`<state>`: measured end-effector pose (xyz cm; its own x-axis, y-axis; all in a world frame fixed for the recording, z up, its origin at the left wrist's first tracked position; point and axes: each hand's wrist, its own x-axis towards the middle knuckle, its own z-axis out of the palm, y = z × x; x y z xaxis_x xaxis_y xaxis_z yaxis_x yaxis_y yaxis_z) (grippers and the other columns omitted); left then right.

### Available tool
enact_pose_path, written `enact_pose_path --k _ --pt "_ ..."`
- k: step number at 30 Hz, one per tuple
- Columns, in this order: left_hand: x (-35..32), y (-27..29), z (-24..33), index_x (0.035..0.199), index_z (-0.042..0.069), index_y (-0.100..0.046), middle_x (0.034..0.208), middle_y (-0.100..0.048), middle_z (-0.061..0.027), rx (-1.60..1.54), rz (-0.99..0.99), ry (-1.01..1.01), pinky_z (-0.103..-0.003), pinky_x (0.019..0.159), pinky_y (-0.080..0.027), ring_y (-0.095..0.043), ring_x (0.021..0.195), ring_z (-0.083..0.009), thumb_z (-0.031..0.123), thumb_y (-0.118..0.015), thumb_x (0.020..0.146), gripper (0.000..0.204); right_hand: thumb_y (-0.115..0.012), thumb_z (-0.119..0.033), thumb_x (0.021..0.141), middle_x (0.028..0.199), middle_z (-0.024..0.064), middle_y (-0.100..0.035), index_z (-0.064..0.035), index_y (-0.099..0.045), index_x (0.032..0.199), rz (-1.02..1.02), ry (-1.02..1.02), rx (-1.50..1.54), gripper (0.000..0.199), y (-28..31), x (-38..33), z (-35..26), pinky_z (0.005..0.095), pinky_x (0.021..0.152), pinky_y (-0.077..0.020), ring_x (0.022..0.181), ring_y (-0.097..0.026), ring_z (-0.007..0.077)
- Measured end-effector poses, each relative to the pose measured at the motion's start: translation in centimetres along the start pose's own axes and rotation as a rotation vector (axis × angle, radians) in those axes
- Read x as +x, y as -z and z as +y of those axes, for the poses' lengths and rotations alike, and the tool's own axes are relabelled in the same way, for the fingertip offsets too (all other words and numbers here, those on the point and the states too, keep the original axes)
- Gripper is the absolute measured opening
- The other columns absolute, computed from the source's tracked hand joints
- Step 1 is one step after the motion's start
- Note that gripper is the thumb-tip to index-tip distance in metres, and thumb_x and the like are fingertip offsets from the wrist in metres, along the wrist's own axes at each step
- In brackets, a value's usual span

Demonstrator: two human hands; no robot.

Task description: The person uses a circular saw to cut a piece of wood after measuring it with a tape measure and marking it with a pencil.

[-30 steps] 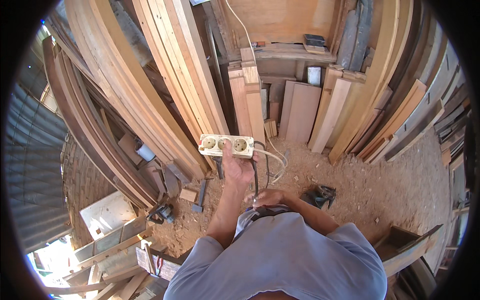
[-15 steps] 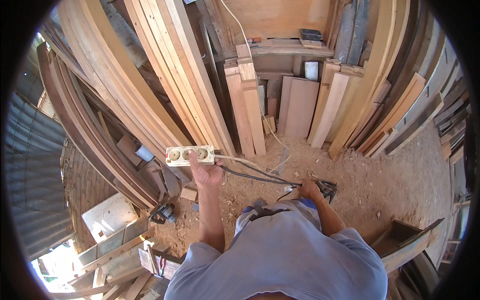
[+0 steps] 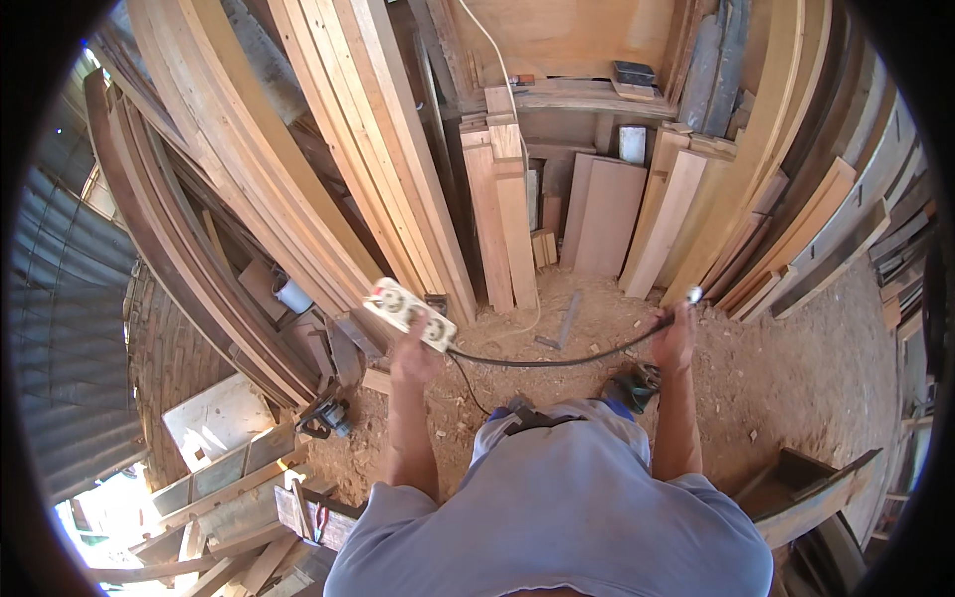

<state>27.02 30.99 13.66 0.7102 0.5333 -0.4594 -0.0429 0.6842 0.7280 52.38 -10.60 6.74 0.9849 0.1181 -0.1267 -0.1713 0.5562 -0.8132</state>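
My left hand [image 3: 414,360] is closed around a cream power strip [image 3: 406,310] with three round sockets, now tilted down to the right. From beside its right end a black cable [image 3: 557,363] sags across to my right hand [image 3: 675,344]. That hand is raised at the right and closed on the cable close to a pale-tipped end [image 3: 693,295], which looks like a plug. A thinner dark cord [image 3: 470,386] loops down from the strip toward my legs. Whether any plug sits in the sockets cannot be made out.
Long timber boards [image 3: 348,129] lean at the left, more planks [image 3: 736,179] at the right. A pale cord [image 3: 497,60] hangs down from above. A power tool [image 3: 326,416] lies on the dirt floor at left; a dark object [image 3: 629,386] is beside my right leg.
The power strip has tilted and moved slightly right. My right hand has risen from beside my leg, forward and to the right, stretching the black cable between my hands.
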Motion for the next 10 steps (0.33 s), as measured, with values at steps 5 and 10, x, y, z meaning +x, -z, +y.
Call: enact_pose_path --k 5,10 --pt "0.3 -0.3 -4.2 0.137 0.003 -0.054 0.119 -0.067 -0.0085 0.358 -0.002 -0.204 -0.034 0.090 -0.052 -0.065 0.106 -0.0203 0.030 -0.074 0.094 0.054 -0.047 -0.025 0.107 0.094 0.0061 -0.061 -0.0149 -0.028 0.158 -0.189 0.152 -0.536 0.055 -9.3 -1.4 -5.1 0.0300 0.066 -0.0486 0.071 -0.055 0.0142" --pt "-2.3 -5.0 -3.1 0.135 -0.003 -0.052 0.119 -0.067 -0.0155 0.021 -0.276 -0.301 -0.042 0.088 -0.058 -0.069 0.105 -0.0290 0.020 -0.067 0.097 0.047 -0.047 -0.016 0.107 0.101 0.0064 -0.063 -0.0138 -0.022 0.160 -0.698 0.684 -1.143 0.059 -12.8 -1.7 -3.1 0.0238 0.071 -0.0469 0.077 -0.055 0.0092"
